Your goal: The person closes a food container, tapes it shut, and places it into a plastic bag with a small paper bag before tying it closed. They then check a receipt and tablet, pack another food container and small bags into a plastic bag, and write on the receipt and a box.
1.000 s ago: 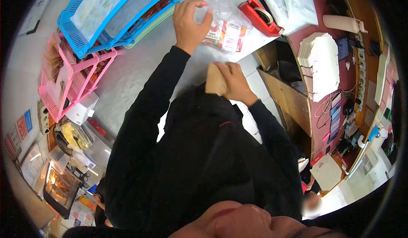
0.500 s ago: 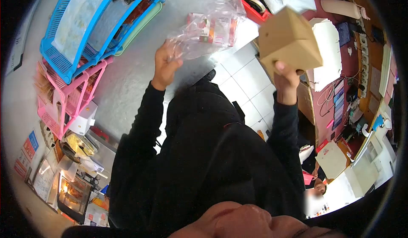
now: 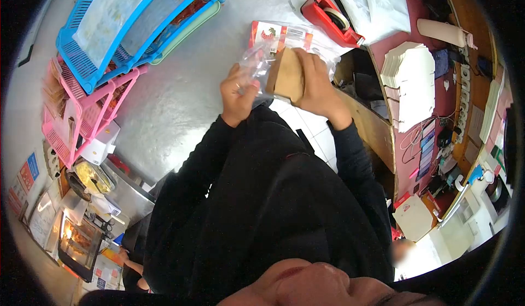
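While the left hand [image 3: 236,97] grips the edge of a clear bag [image 3: 258,65] between bent fingers and thumb, the right hand [image 3: 322,92] is clamped on a brown box [image 3: 289,76], its fingers over the top and right side. The hands are close but apart, with the box and part of the bag between them, over the near edge of the grey worktop [image 3: 169,109]. The box is tilted at the bag's near side; how much of it is inside, I cannot tell. Just beyond it is a red and white printed packet [image 3: 281,31], partly covered by clear plastic, and whether it lies in the bag or under it is not clear. To the far right of the packet stands a red tape dispenser [image 3: 328,17], next to a pile of white plastic [image 3: 377,10]. At the far left of the worktop, a blue rack [image 3: 101,71] stands beside a pink rack [image 3: 82,136], with a green tray [image 3: 191,32] along the blue one's right side. Over on the right, a stack of white card [image 3: 410,87] and some loose cables [image 3: 413,142] lie on a maroon surface [image 3: 406,166]. Toward the near left, another person's arm [image 3: 133,263] reaches in near a lit glass cabinet [image 3: 79,243].
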Motion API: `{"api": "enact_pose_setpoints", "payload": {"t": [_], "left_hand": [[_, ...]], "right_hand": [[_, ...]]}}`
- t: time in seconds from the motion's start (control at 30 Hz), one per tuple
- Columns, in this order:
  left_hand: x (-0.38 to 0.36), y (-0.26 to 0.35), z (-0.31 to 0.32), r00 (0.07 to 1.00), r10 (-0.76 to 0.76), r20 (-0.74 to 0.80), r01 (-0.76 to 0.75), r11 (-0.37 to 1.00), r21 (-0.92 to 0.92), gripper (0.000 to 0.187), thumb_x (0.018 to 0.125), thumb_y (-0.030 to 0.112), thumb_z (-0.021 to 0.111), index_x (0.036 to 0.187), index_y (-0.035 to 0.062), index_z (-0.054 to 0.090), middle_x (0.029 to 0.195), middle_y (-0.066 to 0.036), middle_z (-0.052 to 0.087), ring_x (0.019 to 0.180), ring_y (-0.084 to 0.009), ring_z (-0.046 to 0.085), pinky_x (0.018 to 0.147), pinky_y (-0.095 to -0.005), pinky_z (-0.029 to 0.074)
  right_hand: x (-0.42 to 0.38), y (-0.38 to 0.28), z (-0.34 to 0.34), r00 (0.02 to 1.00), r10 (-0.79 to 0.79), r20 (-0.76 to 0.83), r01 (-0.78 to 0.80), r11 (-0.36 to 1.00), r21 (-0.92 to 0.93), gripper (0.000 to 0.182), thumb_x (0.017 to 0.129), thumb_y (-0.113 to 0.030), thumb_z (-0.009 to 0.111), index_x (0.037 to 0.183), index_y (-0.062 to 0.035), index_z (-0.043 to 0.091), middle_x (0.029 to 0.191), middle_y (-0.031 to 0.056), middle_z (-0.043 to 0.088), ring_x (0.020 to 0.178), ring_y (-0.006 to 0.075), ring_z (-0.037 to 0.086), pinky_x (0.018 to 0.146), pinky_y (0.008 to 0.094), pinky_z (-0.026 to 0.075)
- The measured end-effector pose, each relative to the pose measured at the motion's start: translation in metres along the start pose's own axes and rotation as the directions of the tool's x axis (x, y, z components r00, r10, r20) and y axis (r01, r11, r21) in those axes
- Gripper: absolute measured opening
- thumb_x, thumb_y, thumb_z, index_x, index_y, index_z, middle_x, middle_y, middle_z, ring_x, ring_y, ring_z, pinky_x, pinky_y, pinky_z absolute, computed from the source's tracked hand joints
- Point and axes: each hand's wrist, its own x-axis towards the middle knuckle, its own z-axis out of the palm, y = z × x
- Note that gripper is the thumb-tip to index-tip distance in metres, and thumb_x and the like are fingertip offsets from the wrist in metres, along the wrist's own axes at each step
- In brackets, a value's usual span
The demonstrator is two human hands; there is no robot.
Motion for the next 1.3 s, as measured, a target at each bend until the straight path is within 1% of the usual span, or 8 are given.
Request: {"api": "enact_pose_setpoints", "payload": {"t": [0.47,0.53,0.63,0.7,1.03,1.13,1.2,1.3], "left_hand": [[-0.003,0.034,-0.015,0.959,0.208,0.192,-0.270,0.879,0.393,0.012,0.068,0.014,0.069,0.069,0.0057,0.060,0.126,-0.022,0.054,0.110,-0.0323,0.048,0.094,-0.0374,0.035],[0.002,0.042,-0.022,0.968,0.187,0.165,-0.241,0.873,0.425,0.014,0.067,0.015,0.071,0.066,0.0069,0.060,0.126,-0.022,0.055,0.107,-0.0317,0.049,0.093,-0.0366,0.036],[0.015,0.052,-0.037,0.933,0.259,0.251,-0.352,0.810,0.469,0.023,0.067,0.024,0.076,0.064,0.0076,0.060,0.118,-0.020,0.060,0.101,-0.0310,0.051,0.092,-0.0365,0.036],[0.020,0.055,-0.052,0.882,0.282,0.378,-0.446,0.760,0.472,0.043,0.057,0.037,0.084,0.081,0.0069,0.067,0.106,-0.013,0.063,0.098,-0.0303,0.051,0.087,-0.0376,0.039],[0.045,-0.049,-0.001,0.907,0.001,0.421,-0.234,0.832,0.503,0.086,0.051,0.052,0.083,0.111,0.0032,0.045,0.143,-0.022,0.023,0.137,-0.0389,0.015,0.102,-0.0689,0.001],[0.061,-0.026,0.036,0.878,0.098,0.468,-0.401,0.684,0.609,0.071,0.059,0.043,0.081,0.105,0.0039,0.042,0.133,-0.022,0.038,0.130,-0.0361,0.030,0.106,-0.0606,0.014],[0.052,-0.058,0.044,0.866,-0.310,0.393,0.318,0.947,0.046,0.058,0.062,0.032,0.079,0.101,0.0039,0.046,0.118,-0.015,0.053,0.117,-0.0317,0.046,0.102,-0.0497,0.028],[0.050,-0.062,0.049,0.973,-0.025,0.229,-0.020,0.981,0.191,0.056,0.058,0.016,0.078,0.106,0.0070,0.051,0.107,-0.009,0.057,0.102,-0.0281,0.053,0.093,-0.0389,0.039]], "right_hand": [[0.049,0.011,0.002,0.860,-0.013,0.510,0.151,0.961,-0.230,0.085,0.065,-0.028,0.077,0.138,-0.0153,0.036,0.118,0.0184,0.051,0.113,0.0364,0.049,0.092,0.0560,0.037],[0.036,0.021,-0.018,0.957,-0.283,0.070,0.255,0.693,-0.675,0.071,0.071,-0.034,0.073,0.132,-0.0135,0.044,0.105,0.0144,0.060,0.100,0.0348,0.058,0.087,0.0504,0.042],[0.024,-0.034,-0.103,0.910,0.216,0.353,0.156,0.611,-0.776,0.055,0.076,-0.032,0.069,0.125,-0.0114,0.052,0.096,0.0137,0.062,0.088,0.0303,0.062,0.083,0.0439,0.045],[0.013,-0.042,-0.136,0.892,-0.269,0.363,0.405,0.832,-0.379,0.050,0.074,-0.021,0.072,0.119,-0.0053,0.055,0.110,0.0153,0.062,0.090,0.0252,0.064,0.083,0.0372,0.048],[0.021,0.091,-0.004,0.985,-0.070,-0.160,0.101,0.976,0.193,0.074,0.064,-0.028,0.080,0.126,-0.0046,0.047,0.134,0.0197,0.041,0.126,0.0340,0.036,0.104,0.0397,0.031],[0.038,0.042,0.031,0.857,-0.334,-0.391,0.405,0.907,0.114,0.039,0.066,-0.016,0.070,0.101,-0.0041,0.058,0.119,0.0149,0.051,0.115,0.0357,0.042,0.100,0.0434,0.032],[0.035,0.025,0.035,0.837,-0.316,-0.448,0.355,0.935,0.003,0.040,0.064,-0.013,0.067,0.102,-0.0044,0.058,0.116,0.0145,0.052,0.117,0.0370,0.039,0.101,0.0448,0.030],[0.021,0.024,0.000,0.896,-0.312,-0.316,0.362,0.926,0.112,0.057,0.061,-0.028,0.078,0.110,-0.0073,0.057,0.126,0.0170,0.045,0.123,0.0374,0.034,0.104,0.0463,0.027]]}}
